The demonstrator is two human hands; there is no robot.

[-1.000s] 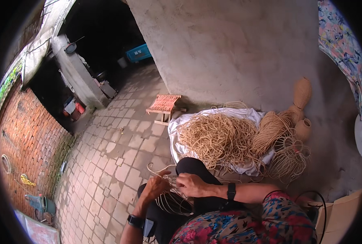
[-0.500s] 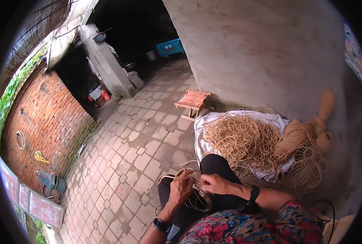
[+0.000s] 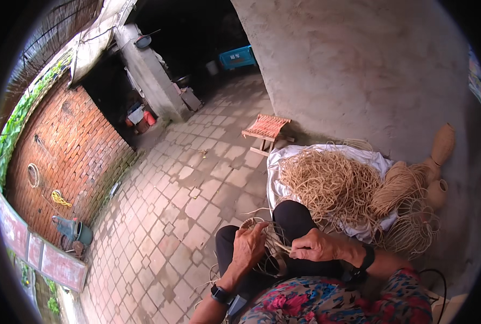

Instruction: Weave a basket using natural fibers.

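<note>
Low in the middle of the frame, the left hand [image 3: 249,245] curls closed over the rim of a half-woven basket frame [image 3: 267,248] that rests on the person's black-trousered knees, while the right hand [image 3: 317,247], just to the right of it, pinches closed on a pale strand of the same weaving. The two hands sit near each other with the loose, open weave between them; thin ends of cane stick out to the left of the basket frame and partly cross the view of the left hand's fingers. Just above and to the right of the hands, a tangled heap of tan cane [image 3: 329,183] lies on a white sheet [image 3: 275,167] spread over the paved floor [image 3: 186,194], and the person's raised knee overlaps its lower edge. Right of the heap stand finished woven pieces: a tall vase-shaped one [image 3: 443,143] against the grey plaster wall [image 3: 359,70], a smaller round one [image 3: 436,193] below it, and an open skeleton of spokes [image 3: 413,229] at the lower right. A small wooden stool [image 3: 266,128] with a reddish slatted seat stands at the top edge of the sheet. At the left of the frame runs a red brick wall [image 3: 67,146], and at the upper middle a blue crate [image 3: 236,56] sits in a dark doorway.
</note>
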